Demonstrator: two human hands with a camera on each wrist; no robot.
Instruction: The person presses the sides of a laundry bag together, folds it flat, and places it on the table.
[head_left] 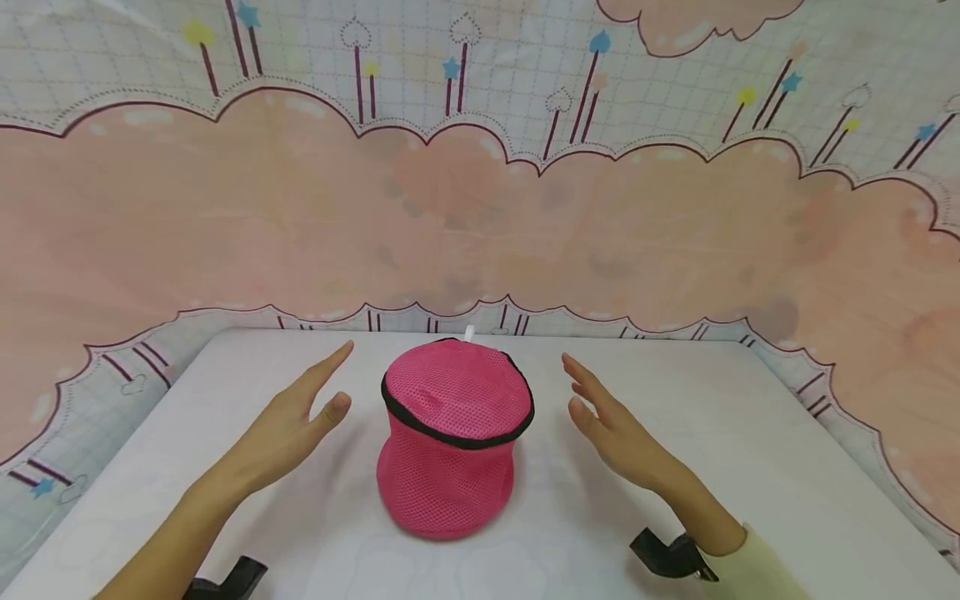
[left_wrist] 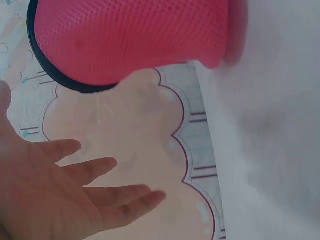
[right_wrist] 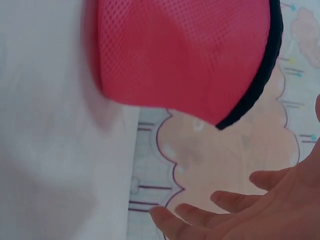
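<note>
A pink mesh laundry bag (head_left: 450,483) with black trim round its top stands upright on the white table (head_left: 315,533). A small white tab sticks up behind its rim. To its left my left hand (head_left: 288,433) is held in the air, fingers straight and thumb spread, apart from the bag. On the other side my right hand (head_left: 622,437) is raised the same way, also not touching it. The left wrist view shows the bag (left_wrist: 135,35) above the spread fingers of the left hand (left_wrist: 60,195). In the right wrist view the right hand (right_wrist: 250,210) stays below the bag (right_wrist: 175,65).
Behind the table hangs a cloth backdrop (head_left: 465,225) printed with peach clouds, stars and thin lines. It also shows along both sides of the table. Each wrist carries a black strap mount, one by the left forearm (head_left: 225,579) and one by the right sleeve (head_left: 671,554).
</note>
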